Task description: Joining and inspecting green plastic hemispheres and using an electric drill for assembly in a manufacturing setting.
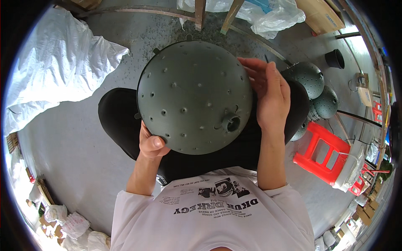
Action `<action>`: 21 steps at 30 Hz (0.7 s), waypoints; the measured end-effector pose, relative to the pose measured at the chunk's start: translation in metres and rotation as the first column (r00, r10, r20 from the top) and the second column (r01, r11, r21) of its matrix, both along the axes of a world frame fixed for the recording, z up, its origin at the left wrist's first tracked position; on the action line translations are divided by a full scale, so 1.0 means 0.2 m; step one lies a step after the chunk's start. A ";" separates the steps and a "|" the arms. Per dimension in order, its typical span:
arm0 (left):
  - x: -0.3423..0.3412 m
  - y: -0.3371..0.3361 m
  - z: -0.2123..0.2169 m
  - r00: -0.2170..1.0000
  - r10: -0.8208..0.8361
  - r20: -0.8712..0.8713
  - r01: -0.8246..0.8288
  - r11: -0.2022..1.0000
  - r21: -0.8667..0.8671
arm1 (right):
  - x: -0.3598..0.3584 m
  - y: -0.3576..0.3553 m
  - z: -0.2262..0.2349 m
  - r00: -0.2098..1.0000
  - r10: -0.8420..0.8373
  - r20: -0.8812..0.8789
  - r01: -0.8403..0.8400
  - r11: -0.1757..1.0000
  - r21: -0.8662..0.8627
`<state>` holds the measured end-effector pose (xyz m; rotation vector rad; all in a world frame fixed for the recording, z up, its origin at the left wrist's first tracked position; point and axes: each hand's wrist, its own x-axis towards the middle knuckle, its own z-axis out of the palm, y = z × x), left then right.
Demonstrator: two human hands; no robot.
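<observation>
A large dark green plastic dome [190, 83], dotted with small holes, rests over my lap with its rounded side up. A short hollow spout [231, 122] stands out near its lower right, and small tabs show along the rim. My left hand [151, 144] grips the dome's lower left edge, thumb on top and the other fingers hidden beneath. Beside the dome's right side is my right hand [270, 90], fingers curved toward the surface and thumb raised. A thin dark tip [266, 58] shows between that thumb and the forefinger; what it belongs to is hidden.
More green perforated domes or balls [307, 79] lie on the floor at the right, near a black bucket [334, 59] and a red stool [322, 154]. White plastic sheeting [63, 67] spreads on the left. A cardboard box [320, 16] and metal legs [200, 14] stand ahead.
</observation>
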<state>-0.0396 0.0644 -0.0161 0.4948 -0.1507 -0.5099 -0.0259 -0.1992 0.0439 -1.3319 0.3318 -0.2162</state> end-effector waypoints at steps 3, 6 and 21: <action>-0.01 0.01 -0.03 1.000 -0.022 0.016 0.022 0.999 -0.027 | -0.01 0.01 -0.02 0.999 -0.003 -0.054 0.004 1.000 0.019; -0.04 0.02 -0.03 0.998 -0.033 0.055 0.034 0.999 -0.027 | 0.02 0.00 -0.06 0.989 -0.109 -0.095 0.116 0.990 0.074; -0.02 -0.06 0.07 0.960 -0.019 0.280 -0.090 0.924 0.371 | 0.06 -0.17 0.06 0.990 0.059 -0.128 -0.039 0.988 0.152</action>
